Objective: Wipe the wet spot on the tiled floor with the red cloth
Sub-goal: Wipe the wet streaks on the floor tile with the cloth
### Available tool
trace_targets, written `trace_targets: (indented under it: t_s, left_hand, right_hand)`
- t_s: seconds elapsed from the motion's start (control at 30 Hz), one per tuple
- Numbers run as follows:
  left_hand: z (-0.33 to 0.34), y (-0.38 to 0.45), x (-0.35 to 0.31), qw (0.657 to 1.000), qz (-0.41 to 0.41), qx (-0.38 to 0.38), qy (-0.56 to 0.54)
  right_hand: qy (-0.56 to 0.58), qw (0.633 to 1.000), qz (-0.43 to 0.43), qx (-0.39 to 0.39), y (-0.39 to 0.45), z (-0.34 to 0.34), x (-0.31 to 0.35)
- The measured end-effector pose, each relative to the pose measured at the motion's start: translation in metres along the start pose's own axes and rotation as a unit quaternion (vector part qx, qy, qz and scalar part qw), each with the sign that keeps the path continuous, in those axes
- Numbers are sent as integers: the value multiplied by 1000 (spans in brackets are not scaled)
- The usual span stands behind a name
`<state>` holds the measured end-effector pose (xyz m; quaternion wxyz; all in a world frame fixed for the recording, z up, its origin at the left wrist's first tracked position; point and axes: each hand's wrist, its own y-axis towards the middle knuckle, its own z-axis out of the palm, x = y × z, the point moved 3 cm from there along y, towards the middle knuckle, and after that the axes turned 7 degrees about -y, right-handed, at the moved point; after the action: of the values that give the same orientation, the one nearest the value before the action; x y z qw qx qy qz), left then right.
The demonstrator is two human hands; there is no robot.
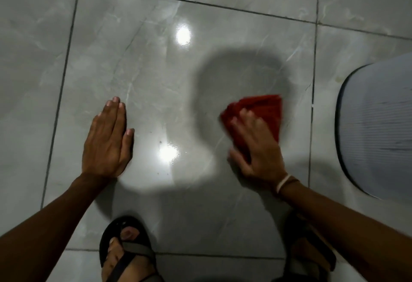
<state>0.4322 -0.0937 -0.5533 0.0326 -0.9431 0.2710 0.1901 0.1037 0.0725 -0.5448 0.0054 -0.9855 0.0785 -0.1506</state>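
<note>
Red cloth (258, 117) lies bunched on the grey tile floor (145, 76), pinned under the right hand (256, 147). That hand is flat and palm down, fingers (244, 116) spread over the near part of the cloth and the thumb out to the side against the tile; it presses rather than pinches, and both hand and cloth are blurred. The far corner of the cloth sticks out beyond the fingertips. A pale band and a darker one (284, 183) circle the right wrist.

Just beyond the cloth the tile carries a dark rounded patch (240, 74); whether it is a shadow or the wet spot cannot be told. Two bright glares (183, 35) sit on the glossy surface to the left of the cloth, one farther away and one nearer.

Well to the left of the cloth, the left hand (107, 143) rests palm down on the tile with its fingers pressed together and pointing away, the thumb close alongside. It holds nothing.

To the right of the cloth, past a grout line, lies the curved edge of a pale ribbed mat (374, 125) with a dark rim. Nearer than the cloth, at the bottom edge, are two feet in dark sandals (124, 252), the right one partly hidden by the right forearm.
</note>
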Motion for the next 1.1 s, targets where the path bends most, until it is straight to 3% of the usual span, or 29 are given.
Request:
trace_targets:
  t_s: [0.07, 0.1, 0.17, 0.27, 0.33, 0.4, 0.5, 0.57, 0.6, 0.67, 0.77, 0.83, 0.93, 0.97, 1.03, 1.1]
  left_hand:
    - [1, -2, -3, 1000, 3, 3, -2]
    - [2, -1, -5, 1000, 3, 7, -4]
    - [3, 0, -4, 1000, -1, 15, -3]
    - [4, -2, -1, 1000, 0, 11, 6]
    - [4, -1, -2, 1000, 0, 13, 4]
    - [1, 2, -2, 1000, -4, 13, 2]
    - [0, 2, -3, 1000, -1, 8, 2]
    - [1, 0, -2, 1000, 0, 6, 1]
    - [2, -1, -2, 1000, 0, 6, 0]
    - [2, -1, -1, 1000, -2, 7, 1]
    - [0, 0, 0, 1000, -6, 1, 4]
    - [0, -1, -2, 1000, -5, 0, -2]
    - [0, 1, -4, 1000, -7, 3, -1]
    - [0, 1, -4, 1000, -7, 6, 0]
    - [0, 3, -5, 1000, -5, 10, -5]
    - [0, 3, -4, 1000, -4, 10, -6]
  right_hand:
    - [-45, 973, -218, 65, -18, -5, -12]
    - [-62, 961, -258, 79, -16, -10, -25]
    - [-65, 977, -195, 47, 9, -15, -43]
    - [-27, 997, 61, -27, 61, -23, -34]
    - [-5, 997, 65, -50, 66, -14, 2]
    - [13, 993, -121, 2, 29, 6, 51]
    - [55, 895, -422, 131, -43, 23, 98]
    - [78, 841, -513, 152, -35, 25, 89]
    - [63, 836, -524, 151, -17, 22, 82]
    - [23, 883, -459, 98, 35, 10, 61]
    - [-35, 976, -212, -33, 130, -14, 24]
    - [-59, 994, -82, -35, 174, -19, 16]
    - [-54, 998, -34, -27, 191, -12, 41]
    - [-54, 996, -71, -26, 181, -7, 52]
    - [-55, 964, -260, 0, 133, 5, 73]
    - [-27, 873, -481, 78, 65, 20, 96]
